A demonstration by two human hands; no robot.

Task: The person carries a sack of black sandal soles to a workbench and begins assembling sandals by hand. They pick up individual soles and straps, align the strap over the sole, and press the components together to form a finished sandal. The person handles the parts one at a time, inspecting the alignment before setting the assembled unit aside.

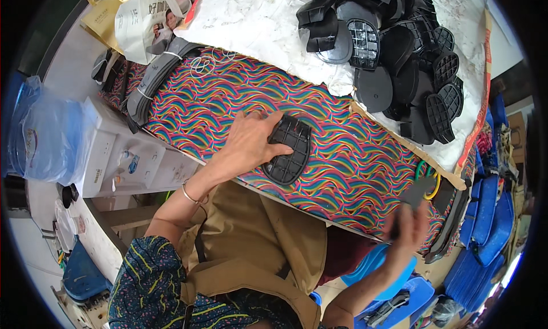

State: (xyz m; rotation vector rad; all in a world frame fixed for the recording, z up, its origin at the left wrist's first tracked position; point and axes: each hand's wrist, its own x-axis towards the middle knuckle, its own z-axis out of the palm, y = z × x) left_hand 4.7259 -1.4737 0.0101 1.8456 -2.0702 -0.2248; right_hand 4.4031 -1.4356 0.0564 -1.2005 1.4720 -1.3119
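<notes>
Tan apron fabric (251,243) and a dark patterned sleeve (148,283) fill the lower foreground, belonging to the person wearing the camera. Their left hand (248,142) is closed over a black ribbed rubber shoe sole (290,151), pressing it flat on a table covered in bright wavy rainbow-striped cloth (342,163). A thin bangle (191,195) circles that wrist. Lower right, the blurred right hand (408,226) grips a small dark flat piece (418,192) just off the table's near edge. A heap of black soles (394,49) lies on white sheeting (257,21) at the far side. Blue plastic items (485,215) are stacked to the right.
</notes>
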